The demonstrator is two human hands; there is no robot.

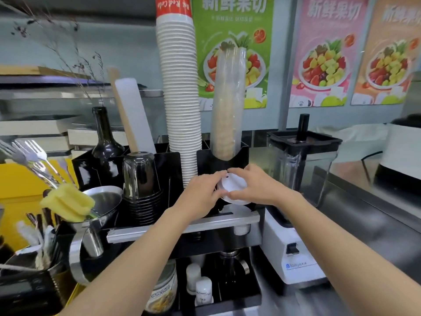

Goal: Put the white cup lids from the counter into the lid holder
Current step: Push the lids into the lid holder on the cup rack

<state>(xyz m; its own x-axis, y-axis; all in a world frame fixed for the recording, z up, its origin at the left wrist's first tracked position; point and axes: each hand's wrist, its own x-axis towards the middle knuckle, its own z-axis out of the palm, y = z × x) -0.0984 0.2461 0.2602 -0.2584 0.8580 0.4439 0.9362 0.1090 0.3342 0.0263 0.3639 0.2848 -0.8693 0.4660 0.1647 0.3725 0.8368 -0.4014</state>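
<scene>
A small stack of white cup lids [234, 189] is held between both my hands in front of the black lid holder [206, 160], just below the tube of clear cups. My left hand [200, 193] grips the stack's left edge with fingertips over its top. My right hand [252, 187] wraps the right side, thumb under the lower rim. Another white lid [237, 210] lies under the held stack in the holder's front slot, partly hidden by my hands.
A tall stack of white paper cups [180, 92] and a tube of clear cups [229, 103] rise from the organiser. Stacked black cups [141, 179] stand to the left, near a metal funnel [102, 201], forks and a yellow sponge. A blender [300, 169] stands close on the right.
</scene>
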